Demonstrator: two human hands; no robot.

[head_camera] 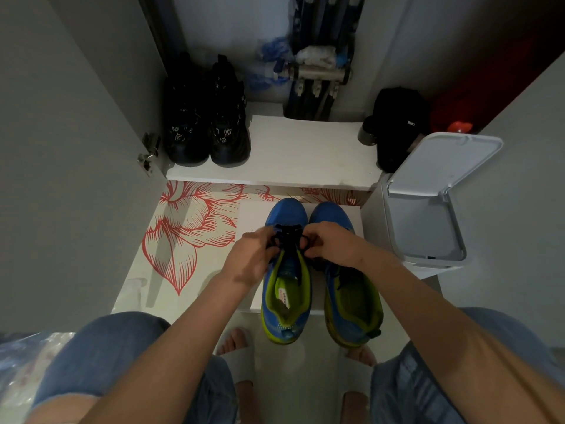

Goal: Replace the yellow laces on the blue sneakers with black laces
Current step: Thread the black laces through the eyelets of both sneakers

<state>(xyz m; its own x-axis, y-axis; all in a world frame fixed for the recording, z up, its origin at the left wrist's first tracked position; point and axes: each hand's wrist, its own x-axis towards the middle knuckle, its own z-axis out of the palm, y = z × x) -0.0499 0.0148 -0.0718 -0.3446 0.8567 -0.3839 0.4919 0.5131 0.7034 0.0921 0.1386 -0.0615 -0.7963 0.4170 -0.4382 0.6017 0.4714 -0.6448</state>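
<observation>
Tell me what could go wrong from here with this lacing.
1. Both the left hand and right hand pinch the black lace; uneven pulling may leave lopsided ends.
2. The blue sneaker overhangs the white box at its heel; a hard tug could slide it off.
3. Dim light may hide a skipped eyelet.

You had two blue sneakers (286,301) before you on one white box (247,215), with two black laces (289,237), one on each sneaker. Two hands were in view, your left hand (253,255) and right hand (330,240). One shelf (305,154) carried two black boots (208,123) and one black cap (397,123). One white bin (434,263) stood beside it. You wore two white slippers (241,359).
</observation>
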